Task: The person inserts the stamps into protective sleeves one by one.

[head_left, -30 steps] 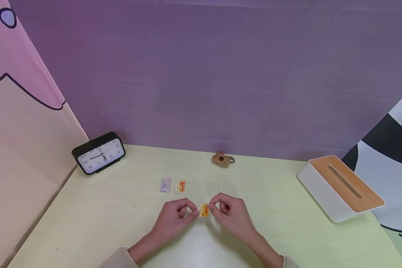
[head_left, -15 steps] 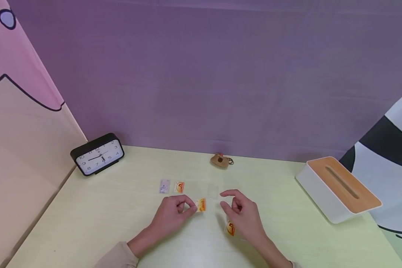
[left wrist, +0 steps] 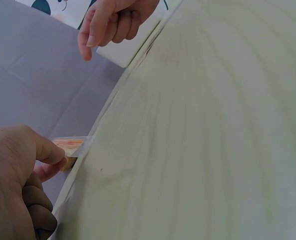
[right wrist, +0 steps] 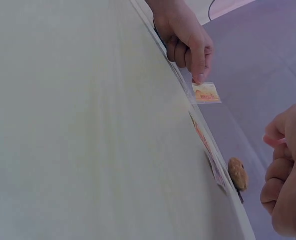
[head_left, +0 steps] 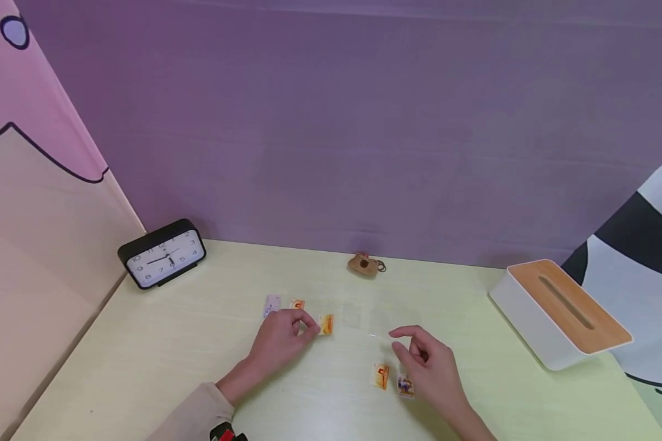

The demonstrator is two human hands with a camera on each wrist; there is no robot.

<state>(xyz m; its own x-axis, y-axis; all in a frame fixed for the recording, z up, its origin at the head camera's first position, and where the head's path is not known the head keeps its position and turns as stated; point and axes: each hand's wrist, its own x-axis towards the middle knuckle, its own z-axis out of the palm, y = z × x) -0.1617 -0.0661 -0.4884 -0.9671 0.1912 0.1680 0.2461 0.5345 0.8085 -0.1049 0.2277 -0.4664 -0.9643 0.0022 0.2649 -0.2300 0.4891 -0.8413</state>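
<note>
Left hand (head_left: 281,340) pinching small card (head_left: 327,324) by left edge; long axis running roughly near-to-far. Right hand (head_left: 433,364) holding thumb and forefinger apart.

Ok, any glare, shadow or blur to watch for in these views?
Head: pale glare on the near tabletop, soft shadow below the right hand, clear sheets barely visible; left wrist: dim, tilted, print on the held card illegible; right wrist: hazy, tilted, that print too soft to read.

Clock (head_left: 165,256) back left on table (head_left: 127,361), pouch (head_left: 363,264) back middle, box (head_left: 565,309) right, a card (head_left: 327,324) in left hand (head_left: 283,337)
</note>
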